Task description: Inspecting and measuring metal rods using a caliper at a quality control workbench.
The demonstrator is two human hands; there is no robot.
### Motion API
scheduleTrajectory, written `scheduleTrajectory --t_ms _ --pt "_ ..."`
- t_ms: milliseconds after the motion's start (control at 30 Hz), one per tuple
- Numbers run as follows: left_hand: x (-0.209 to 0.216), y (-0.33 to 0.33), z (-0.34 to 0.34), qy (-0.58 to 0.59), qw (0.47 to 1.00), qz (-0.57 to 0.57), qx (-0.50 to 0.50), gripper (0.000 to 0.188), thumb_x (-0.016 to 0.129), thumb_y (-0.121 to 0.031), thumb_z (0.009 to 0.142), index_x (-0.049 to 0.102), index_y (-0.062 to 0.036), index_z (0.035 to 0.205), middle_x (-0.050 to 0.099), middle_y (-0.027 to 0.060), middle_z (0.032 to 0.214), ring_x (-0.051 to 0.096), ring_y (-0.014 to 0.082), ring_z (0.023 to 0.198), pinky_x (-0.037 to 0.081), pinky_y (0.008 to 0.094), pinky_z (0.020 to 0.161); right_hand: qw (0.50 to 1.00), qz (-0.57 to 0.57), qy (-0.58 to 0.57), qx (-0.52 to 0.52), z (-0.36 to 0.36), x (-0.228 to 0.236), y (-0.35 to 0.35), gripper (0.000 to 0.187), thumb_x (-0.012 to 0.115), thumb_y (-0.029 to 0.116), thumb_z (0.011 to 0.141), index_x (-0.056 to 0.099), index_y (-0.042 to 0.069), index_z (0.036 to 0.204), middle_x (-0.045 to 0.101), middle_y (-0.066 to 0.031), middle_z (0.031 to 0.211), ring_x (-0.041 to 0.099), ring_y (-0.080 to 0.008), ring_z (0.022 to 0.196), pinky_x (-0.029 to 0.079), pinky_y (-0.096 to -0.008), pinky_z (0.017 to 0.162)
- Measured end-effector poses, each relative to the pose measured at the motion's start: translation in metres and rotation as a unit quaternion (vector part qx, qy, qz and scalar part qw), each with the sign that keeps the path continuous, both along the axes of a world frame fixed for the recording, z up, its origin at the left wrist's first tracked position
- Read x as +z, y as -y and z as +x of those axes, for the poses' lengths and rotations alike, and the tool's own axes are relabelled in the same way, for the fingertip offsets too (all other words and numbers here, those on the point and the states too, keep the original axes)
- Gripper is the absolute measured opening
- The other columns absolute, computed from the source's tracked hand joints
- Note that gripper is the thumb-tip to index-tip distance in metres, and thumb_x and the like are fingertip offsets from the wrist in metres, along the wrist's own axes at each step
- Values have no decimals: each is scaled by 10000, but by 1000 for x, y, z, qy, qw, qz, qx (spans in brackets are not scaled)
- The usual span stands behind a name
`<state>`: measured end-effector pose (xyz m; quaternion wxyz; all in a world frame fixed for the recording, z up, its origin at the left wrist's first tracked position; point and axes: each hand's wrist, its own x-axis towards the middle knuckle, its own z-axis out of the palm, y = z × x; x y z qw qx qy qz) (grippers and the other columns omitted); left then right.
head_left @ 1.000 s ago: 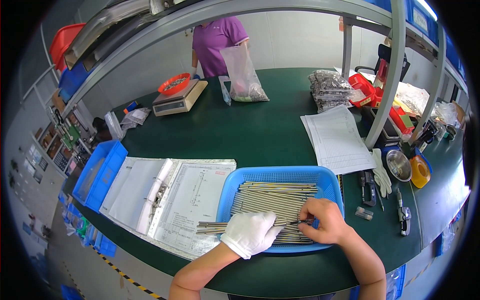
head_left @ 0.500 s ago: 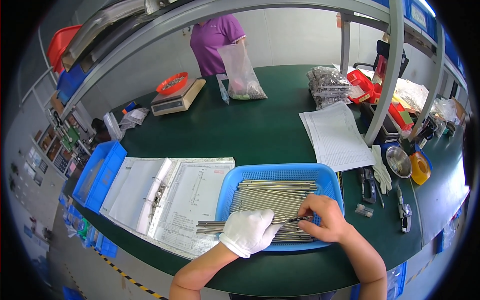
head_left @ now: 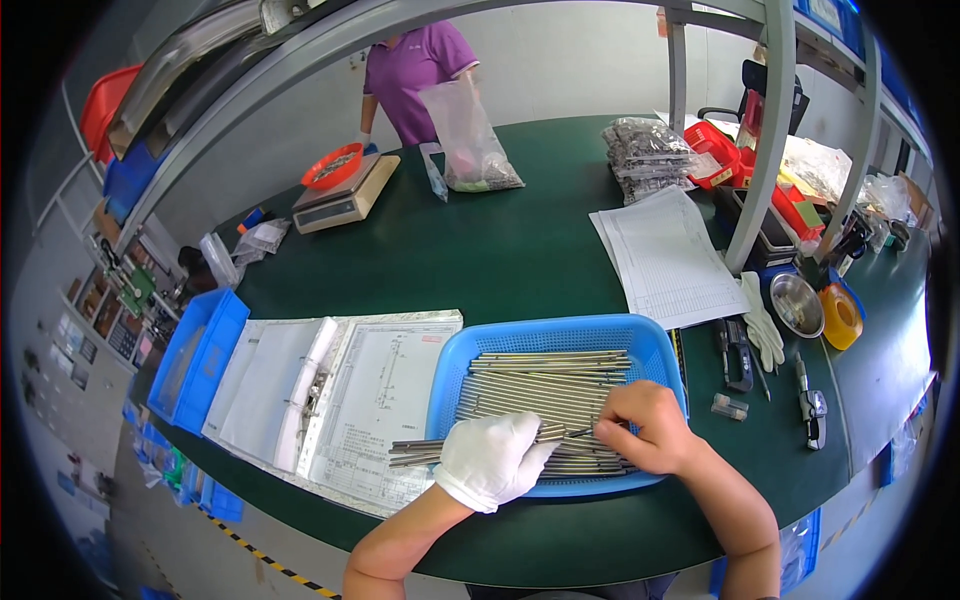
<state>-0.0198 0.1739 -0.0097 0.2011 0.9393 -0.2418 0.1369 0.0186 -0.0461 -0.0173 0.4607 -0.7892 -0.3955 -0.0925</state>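
Observation:
My left hand [head_left: 490,462], in a white glove, is closed around a small bundle of metal rods [head_left: 415,453]. The rods stick out to the left past the basket and over the binder's page. My bare right hand [head_left: 645,428] has its fingers pinched on a thin dark piece [head_left: 580,433], its tip against the right ends of the held rods; its kind is too small to tell. Both hands are over a blue plastic basket [head_left: 655,345], where many more metal rods [head_left: 540,385] lie side by side.
Left of the basket lies an open ring binder [head_left: 385,390] with a drawing, beside a blue bin [head_left: 200,355]. At right are calipers [head_left: 810,405], a micrometer [head_left: 735,355], a white glove [head_left: 763,320] and papers [head_left: 670,260]. Across the table a person [head_left: 415,80] stands near a scale [head_left: 345,195].
My right fingers have curled in further, and the dark piece now meets the rod ends. My left hand keeps its hold on the rods. The person opposite has a gloved hand showing by the scale.

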Motion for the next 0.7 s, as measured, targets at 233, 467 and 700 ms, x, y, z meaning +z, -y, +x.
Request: scheduleTrajectory --t_ms 233,467,700 --pt "4 0 1 -8 1000 -9 3 211 668 -233 777 541 -69 742 585 115 590 592 318 523 465 409 487 998 -25 49 22 6 -6 3 149 644 148 754 552 52 687 530 -77 620 518 -266 528 395 -369 529" --pt "2 -1 2 0 1000 -1 8 189 674 -209 768 563 -58 737 583 120 593 585 320 527 454 399 493 1000 22 -13 -7 6 -6 0 207 635 179 791 550 47 656 521 -81 579 535 -271 532 412 -374 540" --pt "0 -1 1 0 1000 0 10 184 673 -199 768 564 -53 740 589 115 611 587 314 542 457 390 503 999 28 -28 23 2 1 -1 221 603 132 818 550 29 630 512 -113 579 505 -300 542 384 -403 546"
